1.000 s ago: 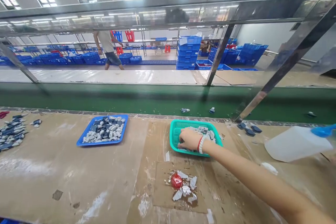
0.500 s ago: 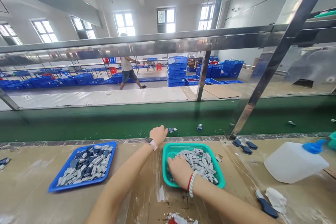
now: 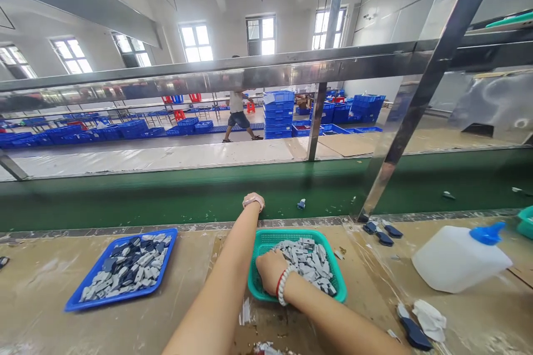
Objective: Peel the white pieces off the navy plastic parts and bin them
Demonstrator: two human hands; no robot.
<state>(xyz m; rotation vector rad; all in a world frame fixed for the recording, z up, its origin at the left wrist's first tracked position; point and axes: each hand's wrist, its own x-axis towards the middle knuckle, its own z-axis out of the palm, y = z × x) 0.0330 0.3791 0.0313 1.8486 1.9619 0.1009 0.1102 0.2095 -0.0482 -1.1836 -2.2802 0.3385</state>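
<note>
My left hand (image 3: 252,198) is stretched out over the green belt (image 3: 166,205), its fingers hidden beyond the wrist and the band on it. A small dark blue and white plastic part (image 3: 301,204) lies on the belt to the right of this hand. My right hand (image 3: 270,272) is down in the left side of a green basket (image 3: 341,283). Its fingers are curled and closed; what they hold, if anything, is hidden. Many light grey plastic pieces (image 3: 312,260) lie in the basket beside it.
A blue tray (image 3: 70,304) of grey and navy pieces sits left. To the right are navy parts (image 3: 383,237), a white bottle (image 3: 458,260) with a blue cap and a crumpled white cloth (image 3: 430,319). A slanted metal post (image 3: 391,161) rises at the belt's near edge.
My left hand has reached farther over the belt, where a part beside it is no longer visible. My right hand stays in the basket. A person in the background has walked right.
</note>
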